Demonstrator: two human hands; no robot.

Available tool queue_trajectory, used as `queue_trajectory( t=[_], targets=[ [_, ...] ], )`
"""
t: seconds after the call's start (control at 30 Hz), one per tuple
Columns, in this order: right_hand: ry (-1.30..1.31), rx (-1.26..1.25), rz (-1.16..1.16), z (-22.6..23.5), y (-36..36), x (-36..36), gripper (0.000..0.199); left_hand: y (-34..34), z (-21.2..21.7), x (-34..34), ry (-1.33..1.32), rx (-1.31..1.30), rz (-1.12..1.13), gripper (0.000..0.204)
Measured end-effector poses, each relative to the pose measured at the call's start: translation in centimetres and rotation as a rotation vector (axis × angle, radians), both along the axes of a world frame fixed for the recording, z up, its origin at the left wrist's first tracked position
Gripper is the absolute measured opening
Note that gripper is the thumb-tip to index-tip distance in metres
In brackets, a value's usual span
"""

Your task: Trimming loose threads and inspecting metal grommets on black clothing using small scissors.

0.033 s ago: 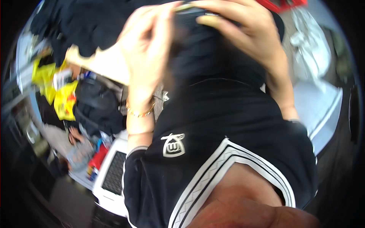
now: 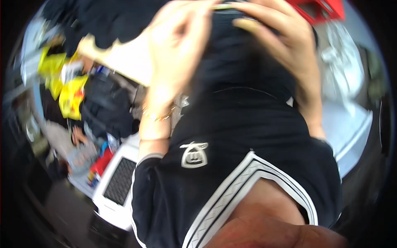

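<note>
At the top of the view, my left hand (image 2: 180, 49) is closed, its fingertips bent over the edge of a piece of dark cloth (image 2: 231, 45). My right hand (image 2: 287, 39) curls over the same cloth from the other side, thumb pointing inward. Between the two sets of fingertips runs a thin yellow-green strip (image 2: 223, 6) along the cloth's upper edge; its kind cannot be made out. Ribbing shows just below the strip. The left hand is blurred and its farthest fingers are cut off by the frame. A gold bracelet (image 2: 159, 113) circles my left wrist.
More dark fabric (image 2: 107, 20) is heaped at the far left, beside a cream pointed panel (image 2: 120, 56). Yellow bags (image 2: 72, 97) and a black bag (image 2: 105, 103) lie left. Another person's hand (image 2: 77, 134) shows lower left. A red crate (image 2: 320, 10) and white plastic bag (image 2: 341, 62) stand right.
Both hands and the cloth appear slightly farther right in the view, while my fingers keep the same hold. The surroundings at upper left and the red crate have shifted a little too.
</note>
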State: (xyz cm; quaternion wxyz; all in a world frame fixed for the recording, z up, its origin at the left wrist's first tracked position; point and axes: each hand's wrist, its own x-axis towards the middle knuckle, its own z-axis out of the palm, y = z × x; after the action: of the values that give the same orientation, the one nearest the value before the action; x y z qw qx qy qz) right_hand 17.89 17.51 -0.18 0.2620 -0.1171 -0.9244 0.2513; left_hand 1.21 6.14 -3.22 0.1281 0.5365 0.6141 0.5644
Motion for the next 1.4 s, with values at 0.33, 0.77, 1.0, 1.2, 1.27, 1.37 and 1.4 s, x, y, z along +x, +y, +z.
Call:
queue_trajectory(
  t=[0.33, 0.77, 1.0, 1.2, 1.27, 1.37, 1.4],
  targets=[
    [-0.040, -0.265, -0.025, 0.4, -1.4, 0.1, 0.026, -0.4, -1.1, 0.7, 0.056, 0.176, 0.085, 0.008],
    [-0.033, -0.353, -0.005, -0.1, 0.1, -0.7, 0.019, -1.3, -0.2, -0.5, -0.130, 0.010, -0.051, 0.025],
    [0.115, -0.525, -0.182, -3.3, 0.9, -2.0, 0.015, -4.4, -2.6, -4.2, -0.467, -0.085, -0.003, 0.033],
    [0.207, -0.596, -0.169, -3.8, 0.5, -2.3, 0.020, -5.7, -3.6, -4.2, -0.487, -0.219, -0.030, 0.041],
    [0.228, -0.383, -0.198, -2.5, -0.1, -2.1, 0.025, -5.3, -2.5, -3.6, -0.540, -0.173, -0.024, 0.039],
    [0.279, -0.234, -0.096, -0.6, -1.1, -2.1, 0.030, -4.9, -0.7, -3.1, -0.693, -0.061, -0.043, 0.040],
    [0.277, -0.271, -0.055, -0.1, -1.4, -2.2, 0.032, -4.7, 0.4, -2.3, -0.720, -0.026, -0.053, 0.042]
  ],
)
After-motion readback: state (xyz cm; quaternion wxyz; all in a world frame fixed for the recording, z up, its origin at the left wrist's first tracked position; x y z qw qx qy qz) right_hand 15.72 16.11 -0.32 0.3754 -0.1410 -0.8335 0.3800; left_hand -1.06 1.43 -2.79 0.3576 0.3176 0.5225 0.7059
